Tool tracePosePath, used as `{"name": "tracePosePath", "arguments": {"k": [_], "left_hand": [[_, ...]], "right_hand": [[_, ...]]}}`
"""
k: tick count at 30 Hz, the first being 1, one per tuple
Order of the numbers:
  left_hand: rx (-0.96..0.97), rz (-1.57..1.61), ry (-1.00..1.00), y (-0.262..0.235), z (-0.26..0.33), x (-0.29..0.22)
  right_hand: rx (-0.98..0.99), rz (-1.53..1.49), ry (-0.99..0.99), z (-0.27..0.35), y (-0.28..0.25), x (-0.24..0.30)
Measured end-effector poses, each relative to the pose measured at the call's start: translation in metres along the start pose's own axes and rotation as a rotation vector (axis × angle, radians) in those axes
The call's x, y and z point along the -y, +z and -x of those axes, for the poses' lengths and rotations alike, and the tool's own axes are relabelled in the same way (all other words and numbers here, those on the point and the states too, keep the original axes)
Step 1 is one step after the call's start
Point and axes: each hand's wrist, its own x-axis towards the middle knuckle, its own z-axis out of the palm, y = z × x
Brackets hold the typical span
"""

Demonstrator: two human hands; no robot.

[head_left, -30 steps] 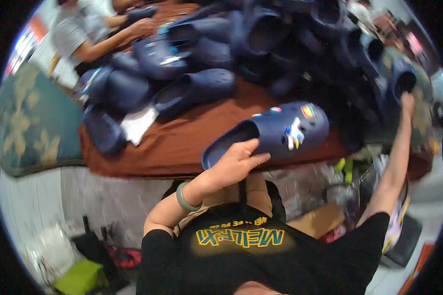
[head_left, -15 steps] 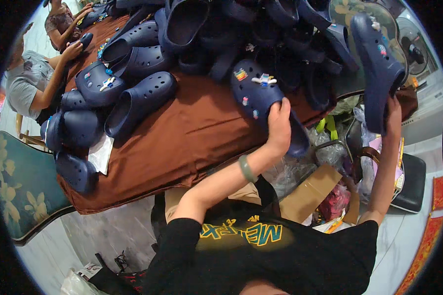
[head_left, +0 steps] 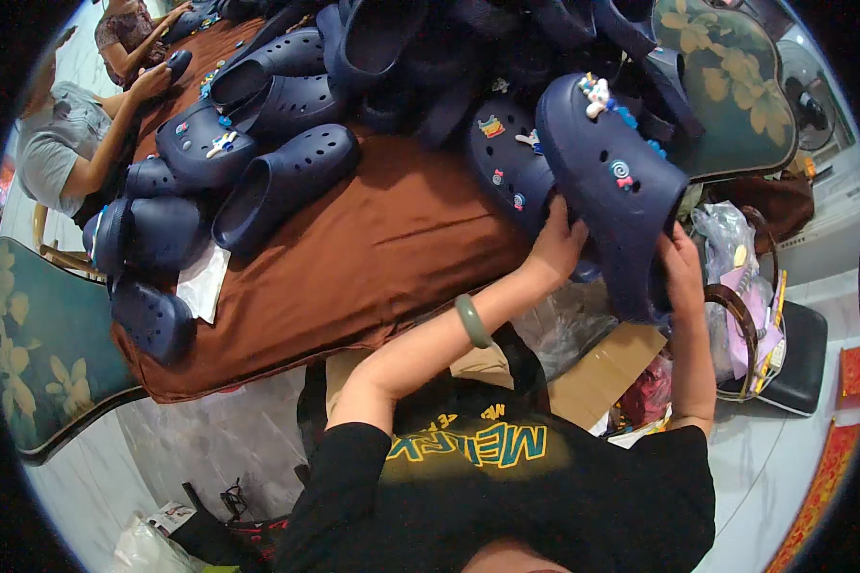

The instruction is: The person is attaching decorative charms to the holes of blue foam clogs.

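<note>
A brown cloth [head_left: 401,220] covers the table, wrinkled along its near edge. Dark blue clogs [head_left: 459,38] are heaped across its far side, and more lie at the left, one of them, a lone clog [head_left: 291,181], beside a white paper [head_left: 204,282]. Dark green chair backs with pale flowers stand at both ends: a left chair back [head_left: 53,353] and a right chair back [head_left: 726,86], with a fan [head_left: 814,100] just beyond the latter. Below the table's right end are a piece of cardboard [head_left: 610,372], a clear plastic bag [head_left: 721,234] and a black seat [head_left: 801,363] on a pale floor [head_left: 760,477]. At the upper left, a person in a grey shirt [head_left: 62,143] holds a small dark item, and another person [head_left: 124,43] sits farther along.

Near the table's right end, the left hand [head_left: 554,250], below a green bangle [head_left: 473,320], grasps the rear clog [head_left: 504,158], its fingers curled at the shoe's opening. The right hand [head_left: 680,272] grips the front clog [head_left: 597,162] on its right side near the heel, fingers partly hidden by the shoe. This clog tilts toe up and overlaps the rear one; whether they touch is unclear. Colourful charms dot both uppers.
</note>
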Motion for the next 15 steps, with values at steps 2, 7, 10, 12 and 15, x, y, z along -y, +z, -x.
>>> {"name": "tracePosePath", "arguments": {"k": [2, 7, 10, 12, 15], "left_hand": [[0.254, -0.389, 0.083, -0.029, 0.005, -0.048], [0.158, -1.077, 0.709, -0.069, -0.033, -0.079], [0.322, -1.168, 0.790, -0.090, -0.082, -0.057], [0.370, -1.199, 0.722, -0.082, -0.088, -0.052], [0.299, -1.291, 0.664, -0.060, -0.071, -0.046]], "right_hand": [[-0.015, -0.077, 0.023, 0.003, -0.006, -0.020], [-0.128, -0.199, 0.067, 0.018, -0.013, -0.031], [-0.214, -0.173, 0.063, 0.025, -0.038, -0.054], [-0.270, -0.114, 0.067, 0.033, -0.052, -0.062], [-0.346, -0.156, 0.081, 0.054, -0.058, -0.061]]}}
